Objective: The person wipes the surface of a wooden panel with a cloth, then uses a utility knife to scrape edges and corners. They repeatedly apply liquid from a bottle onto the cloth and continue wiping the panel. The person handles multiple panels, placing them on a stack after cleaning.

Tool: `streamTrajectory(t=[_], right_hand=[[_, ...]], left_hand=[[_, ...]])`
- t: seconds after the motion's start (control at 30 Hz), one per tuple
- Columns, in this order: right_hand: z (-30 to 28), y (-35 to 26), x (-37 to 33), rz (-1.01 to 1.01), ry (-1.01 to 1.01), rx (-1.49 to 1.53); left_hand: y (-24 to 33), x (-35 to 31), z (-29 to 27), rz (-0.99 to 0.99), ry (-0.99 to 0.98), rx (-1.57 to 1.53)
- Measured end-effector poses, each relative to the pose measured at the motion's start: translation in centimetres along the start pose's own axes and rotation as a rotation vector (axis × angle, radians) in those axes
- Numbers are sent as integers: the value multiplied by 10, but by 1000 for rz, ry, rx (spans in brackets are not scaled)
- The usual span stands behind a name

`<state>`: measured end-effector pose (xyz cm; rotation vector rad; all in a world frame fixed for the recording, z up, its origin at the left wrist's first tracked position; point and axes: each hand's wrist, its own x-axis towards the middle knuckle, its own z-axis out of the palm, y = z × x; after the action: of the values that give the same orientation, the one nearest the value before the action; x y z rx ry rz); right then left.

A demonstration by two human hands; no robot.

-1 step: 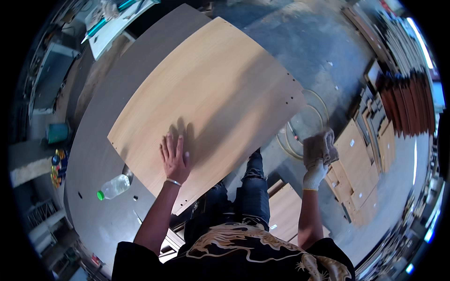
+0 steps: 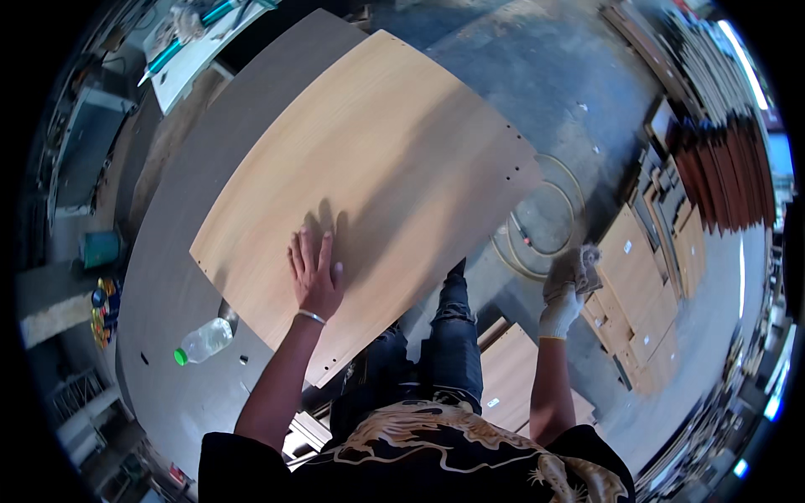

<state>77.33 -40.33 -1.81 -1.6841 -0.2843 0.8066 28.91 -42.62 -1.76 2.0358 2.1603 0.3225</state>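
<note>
1. Left hand (image 2: pixel 314 272): bare, a thin bracelet at the wrist, laid palm-down with fingers spread flat on the near part of the wood-grain panel (image 2: pixel 377 180). The grip is apart, pressing, not clamped on anything.

2. Right hand (image 2: pixel 566 289): in a white work glove, held out to the right, off the panel and over the floor. Its grip is together around a crumpled pale cloth (image 2: pixel 585 258).

3. Wood-grain panel: large, light-coloured laminated board lying flat on the grey tabletop (image 2: pixel 176 251), its near corner overhanging the edge toward the person's legs. Small drilled holes show along the near and right edges.

4. Plastic bottle (image 2: pixel 204 341): clear, green cap, lying on its side on the tabletop, just beside the panel's left near edge and apart from both hands.

5. Coiled hose (image 2: pixel 541 222): pale loops on the concrete floor, beyond the panel's right corner.

6. Stacked boards (image 2: pixel 650 277): light wood pieces on the floor to the right, with darker boards (image 2: pixel 721 163) leaning farther off.

Handling note: judged from the posture, the flat left palm steadies the board. Keeping that weight well inboard of the overhanging corner should stop the panel tipping or sliding, and the cloth is best brought across in even passes away from the holding hand.
</note>
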Motion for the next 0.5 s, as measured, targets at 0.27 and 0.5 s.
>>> streamTrajectory(t=[0.27, 0.5], right_hand=[[108, 80, -142, -575, -408, -516], [145, 100, -201, -599, -566, -694]], left_hand=[[-11, 68, 14, 181, -66, 147], [-31, 58, 15, 187, -92, 210]])
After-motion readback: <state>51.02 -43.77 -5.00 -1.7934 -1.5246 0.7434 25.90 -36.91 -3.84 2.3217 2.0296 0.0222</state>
